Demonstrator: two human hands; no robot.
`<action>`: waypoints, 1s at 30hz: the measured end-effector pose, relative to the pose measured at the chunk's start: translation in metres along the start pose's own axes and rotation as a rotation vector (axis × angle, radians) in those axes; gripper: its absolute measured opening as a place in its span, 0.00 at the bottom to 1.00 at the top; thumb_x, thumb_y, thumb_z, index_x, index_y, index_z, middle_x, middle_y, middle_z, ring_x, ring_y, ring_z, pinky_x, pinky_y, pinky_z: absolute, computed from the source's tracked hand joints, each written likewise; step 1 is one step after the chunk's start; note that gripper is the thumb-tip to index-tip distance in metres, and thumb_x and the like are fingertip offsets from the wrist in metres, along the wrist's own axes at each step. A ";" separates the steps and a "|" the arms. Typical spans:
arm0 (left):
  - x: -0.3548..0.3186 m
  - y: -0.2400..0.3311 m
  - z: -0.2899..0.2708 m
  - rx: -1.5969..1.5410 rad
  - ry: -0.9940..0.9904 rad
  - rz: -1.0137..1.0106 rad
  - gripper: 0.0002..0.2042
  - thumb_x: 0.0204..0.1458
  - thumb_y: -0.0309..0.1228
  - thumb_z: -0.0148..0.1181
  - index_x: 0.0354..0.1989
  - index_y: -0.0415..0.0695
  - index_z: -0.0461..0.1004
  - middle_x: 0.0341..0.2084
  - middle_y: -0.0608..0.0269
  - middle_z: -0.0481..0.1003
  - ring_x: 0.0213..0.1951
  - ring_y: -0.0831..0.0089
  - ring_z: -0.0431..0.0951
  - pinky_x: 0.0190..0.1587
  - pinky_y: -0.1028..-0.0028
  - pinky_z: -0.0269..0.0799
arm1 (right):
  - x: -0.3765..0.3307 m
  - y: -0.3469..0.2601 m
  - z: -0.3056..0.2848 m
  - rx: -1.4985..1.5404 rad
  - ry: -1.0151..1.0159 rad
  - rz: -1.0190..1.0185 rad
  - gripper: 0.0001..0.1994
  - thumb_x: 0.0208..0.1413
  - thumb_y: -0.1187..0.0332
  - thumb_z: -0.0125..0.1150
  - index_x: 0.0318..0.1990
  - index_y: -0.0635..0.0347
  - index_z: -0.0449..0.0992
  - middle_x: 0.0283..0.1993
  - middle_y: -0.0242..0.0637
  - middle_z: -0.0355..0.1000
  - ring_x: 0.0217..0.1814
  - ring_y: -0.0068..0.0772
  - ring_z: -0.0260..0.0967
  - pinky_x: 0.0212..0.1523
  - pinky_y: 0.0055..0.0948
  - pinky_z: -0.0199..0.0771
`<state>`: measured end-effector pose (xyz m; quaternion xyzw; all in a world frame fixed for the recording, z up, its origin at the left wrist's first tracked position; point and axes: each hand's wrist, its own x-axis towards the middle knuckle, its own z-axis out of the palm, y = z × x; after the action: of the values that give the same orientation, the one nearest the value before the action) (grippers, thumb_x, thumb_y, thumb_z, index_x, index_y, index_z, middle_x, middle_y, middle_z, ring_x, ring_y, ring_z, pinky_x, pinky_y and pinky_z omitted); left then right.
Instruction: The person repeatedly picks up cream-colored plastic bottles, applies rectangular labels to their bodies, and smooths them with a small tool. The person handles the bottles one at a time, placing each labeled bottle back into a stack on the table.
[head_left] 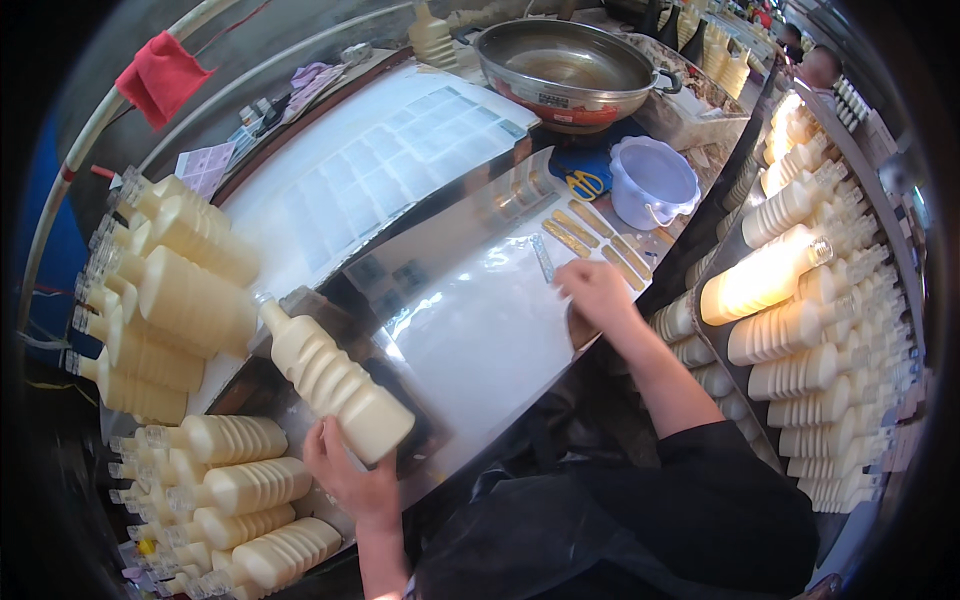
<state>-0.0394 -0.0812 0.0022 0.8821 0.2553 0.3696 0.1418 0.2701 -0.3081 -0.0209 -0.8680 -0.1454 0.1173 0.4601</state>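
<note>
My left hand (pixel 345 475) is closed around the base of a cream ribbed bottle (pixel 335 375), which lies tilted with its clear threaded neck pointing away to the upper left. Over the right part of a wet, shiny white sheet (pixel 470 340), my right hand (pixel 597 292) has its fingers drawn together, slightly blurred. They meet the near end of a narrow bluish patterned strip (pixel 542 257). Several gold strips (pixel 575 235) on pale backing lie just beyond that hand.
Cream bottles are stacked at left (pixel 195 300) and lower left (pixel 235 440); more fill the rack (pixel 790 330) at right. Yellow-handled scissors (pixel 585 184), a lavender bucket (pixel 655 180) and a large metal pan (pixel 565 70) stand beyond the sheet. A sloped white board (pixel 300 215) holds pale printed sheets.
</note>
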 end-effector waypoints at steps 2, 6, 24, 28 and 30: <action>-0.003 0.000 0.009 -0.046 -0.022 -0.035 0.32 0.41 0.27 0.77 0.59 0.37 0.75 0.57 0.47 0.68 0.56 0.49 0.71 0.58 0.57 0.70 | 0.009 0.013 -0.033 -0.262 0.271 -0.044 0.14 0.58 0.58 0.60 0.38 0.59 0.85 0.38 0.48 0.82 0.42 0.51 0.80 0.46 0.42 0.78; -0.001 -0.003 -0.003 0.039 -0.061 0.047 0.30 0.38 0.23 0.74 0.56 0.40 0.78 0.58 0.46 0.69 0.56 0.48 0.71 0.57 0.58 0.70 | 0.032 0.002 -0.076 -0.311 0.522 -0.202 0.14 0.56 0.61 0.64 0.45 0.57 0.84 0.47 0.44 0.80 0.49 0.50 0.79 0.53 0.41 0.77; -0.018 -0.018 0.012 0.125 -0.083 0.050 0.33 0.47 0.26 0.71 0.65 0.36 0.69 0.65 0.42 0.60 0.63 0.43 0.66 0.62 0.53 0.68 | 0.353 -0.086 -0.123 -0.865 0.100 -0.208 0.21 0.56 0.51 0.65 0.43 0.61 0.86 0.41 0.46 0.82 0.41 0.47 0.80 0.44 0.41 0.78; -0.023 -0.026 0.013 0.101 -0.062 0.056 0.33 0.48 0.28 0.74 0.64 0.36 0.69 0.65 0.43 0.60 0.63 0.43 0.66 0.62 0.53 0.68 | 0.356 -0.087 -0.125 -0.797 -0.072 -0.024 0.20 0.59 0.52 0.65 0.47 0.60 0.83 0.36 0.36 0.82 0.36 0.31 0.76 0.40 0.31 0.75; -0.021 -0.023 0.013 0.027 -0.027 0.022 0.32 0.43 0.27 0.76 0.61 0.43 0.72 0.61 0.43 0.64 0.58 0.44 0.67 0.57 0.50 0.68 | 0.344 -0.098 -0.133 -0.569 -0.087 -0.055 0.17 0.60 0.55 0.65 0.45 0.59 0.82 0.32 0.35 0.79 0.31 0.27 0.75 0.34 0.29 0.72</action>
<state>-0.0503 -0.0743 -0.0294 0.8917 0.2485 0.3556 0.1292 0.6207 -0.2338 0.1101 -0.9521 -0.2156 0.0961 0.1943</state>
